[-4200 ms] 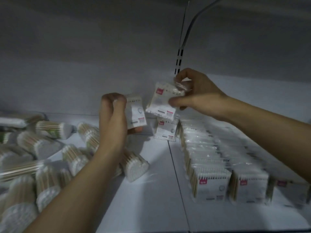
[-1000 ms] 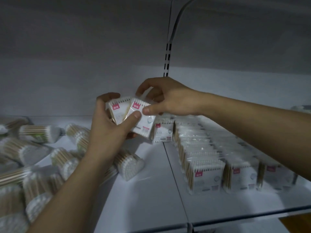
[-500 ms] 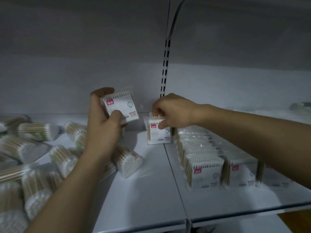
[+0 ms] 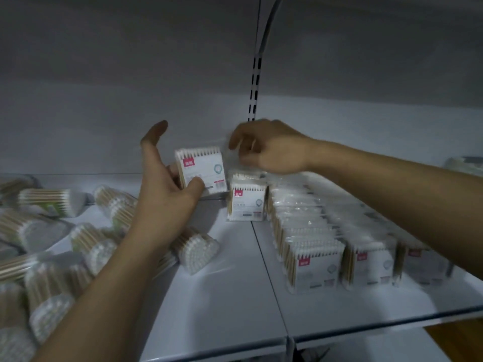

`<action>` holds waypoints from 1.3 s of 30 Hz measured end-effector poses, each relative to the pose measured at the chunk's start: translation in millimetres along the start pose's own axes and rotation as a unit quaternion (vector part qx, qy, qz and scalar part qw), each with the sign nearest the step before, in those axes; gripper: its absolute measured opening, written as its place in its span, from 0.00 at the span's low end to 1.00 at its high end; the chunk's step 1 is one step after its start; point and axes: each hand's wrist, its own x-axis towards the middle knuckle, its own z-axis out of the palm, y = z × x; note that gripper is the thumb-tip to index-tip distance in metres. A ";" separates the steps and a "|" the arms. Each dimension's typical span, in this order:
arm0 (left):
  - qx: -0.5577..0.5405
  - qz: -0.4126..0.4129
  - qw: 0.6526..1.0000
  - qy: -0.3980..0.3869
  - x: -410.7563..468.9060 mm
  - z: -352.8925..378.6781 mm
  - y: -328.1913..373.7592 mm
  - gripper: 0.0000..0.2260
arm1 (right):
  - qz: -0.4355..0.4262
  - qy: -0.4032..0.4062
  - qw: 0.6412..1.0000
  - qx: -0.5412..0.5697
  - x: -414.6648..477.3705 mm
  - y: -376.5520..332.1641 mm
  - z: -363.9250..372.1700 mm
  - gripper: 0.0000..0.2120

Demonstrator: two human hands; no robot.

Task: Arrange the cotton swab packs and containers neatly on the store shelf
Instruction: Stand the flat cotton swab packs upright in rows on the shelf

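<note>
My left hand [image 4: 162, 186] holds a flat white pack of cotton swabs [image 4: 202, 169] upright between thumb and fingers, with the index finger stretched upward. My right hand [image 4: 269, 150] hovers just right of that pack with its fingers loosely curled, blurred, near the pack's clear wrapper edge; I see nothing gripped in it. Below the right hand, a single pack [image 4: 247, 202] stands on the white shelf [image 4: 222, 296] at the back. Neat rows of the same packs [image 4: 313, 262] fill the shelf's right part.
Round clear-wrapped bundles of swabs [image 4: 194, 249] lie in a loose heap on the left, under and around my left forearm. A slotted upright [image 4: 254, 95] and a grey cable [image 4: 269, 30] run up the back wall. The shelf's front edge [image 4: 366, 326] runs below.
My right hand let go of the pack it stood on the shelf and rose toward the pack in my left hand. The left index finger lifted off that pack.
</note>
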 end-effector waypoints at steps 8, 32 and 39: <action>0.042 -0.001 0.996 -0.080 3.0 4.8 -10.6 0.37 | -0.047 -0.038 0.998 -0.025 -7.1 -18.5 -2.6 0.23; 0.438 0.037 0.854 -0.277 2.8 7.6 -14.5 0.27 | 0.023 -0.067 0.984 -0.161 -8.2 0.5 29.1 0.22; 0.426 0.058 0.872 -0.232 2.5 11.9 -18.8 0.14 | 0.028 -0.069 0.987 -0.140 -13.2 -4.2 22.2 0.21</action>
